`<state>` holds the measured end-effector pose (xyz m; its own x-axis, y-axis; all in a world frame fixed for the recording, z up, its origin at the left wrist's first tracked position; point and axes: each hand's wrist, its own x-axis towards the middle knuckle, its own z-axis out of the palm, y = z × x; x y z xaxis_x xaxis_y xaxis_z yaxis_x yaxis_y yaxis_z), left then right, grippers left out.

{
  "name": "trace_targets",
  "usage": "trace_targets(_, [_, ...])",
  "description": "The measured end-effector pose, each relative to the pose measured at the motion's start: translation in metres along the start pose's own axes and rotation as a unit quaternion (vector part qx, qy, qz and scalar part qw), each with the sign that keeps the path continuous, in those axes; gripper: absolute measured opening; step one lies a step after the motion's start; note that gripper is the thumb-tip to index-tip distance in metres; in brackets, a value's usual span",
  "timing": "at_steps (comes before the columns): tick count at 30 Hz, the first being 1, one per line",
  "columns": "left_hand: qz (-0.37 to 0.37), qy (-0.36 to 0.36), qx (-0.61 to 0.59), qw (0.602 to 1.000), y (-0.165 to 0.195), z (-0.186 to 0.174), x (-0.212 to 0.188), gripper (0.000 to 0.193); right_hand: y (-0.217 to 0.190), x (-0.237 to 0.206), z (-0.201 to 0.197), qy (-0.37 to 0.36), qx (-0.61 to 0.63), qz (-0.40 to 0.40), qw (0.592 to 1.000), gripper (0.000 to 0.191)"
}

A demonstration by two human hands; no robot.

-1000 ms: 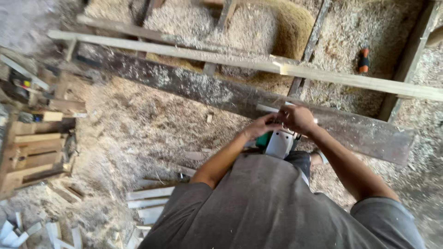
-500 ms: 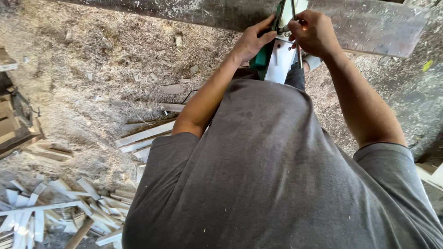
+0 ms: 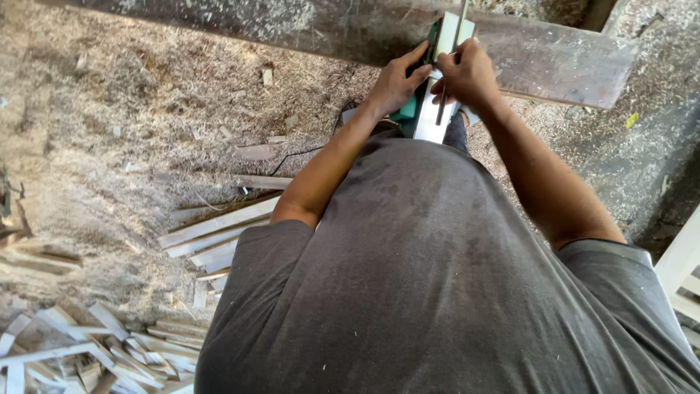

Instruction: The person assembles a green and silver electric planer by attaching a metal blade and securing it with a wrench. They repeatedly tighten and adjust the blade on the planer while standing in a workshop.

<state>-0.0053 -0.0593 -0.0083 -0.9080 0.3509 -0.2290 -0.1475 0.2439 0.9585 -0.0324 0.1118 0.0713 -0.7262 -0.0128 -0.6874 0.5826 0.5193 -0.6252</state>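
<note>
Green-and-silver tool: a power tool (image 3: 430,109) with a green body and a flat silver base is held at 12 o'clock, in front of the torso, just at the near edge of a dark wooden plank (image 3: 554,58).
Progress: the tool is gripped by both hands and appears to be under adjustment; no cut in the plank can be made out, so work on the plank is judged not begun.
Left hand (image 3: 397,79): fingers are curled closed around the tool's left side.
Right hand (image 3: 470,71): fingers are closed on a thin dark rod (image 3: 450,58) lying along the tool.
Floor (image 3: 109,146): sawdust-covered, with pale wood offcuts (image 3: 87,350) heaped at 8 o'clock.
</note>
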Motion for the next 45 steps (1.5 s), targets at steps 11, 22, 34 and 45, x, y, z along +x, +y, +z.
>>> trace_targets(11, [-0.021,0.022,0.087,0.996,0.003,0.018,0.011,0.099,0.032,-0.002,0.019,0.156,-0.236,-0.233,0.930,0.034])
trace_targets(22, [0.032,-0.081,-0.120,0.989,0.003,-0.002,0.013,0.109,-0.016,0.039,-0.054,-0.204,-0.627,-0.393,0.641,0.045])
trace_targets(34, [0.015,-0.094,-0.167,0.981,-0.015,-0.022,0.005,0.086,-0.021,0.010,-0.056,-0.103,-0.494,-0.452,0.736,0.021])
trace_targets(45, [0.035,-0.032,-0.045,0.998,-0.010,-0.007,0.009,0.095,-0.003,0.009,-0.048,-0.134,-0.125,-0.123,0.975,0.031])
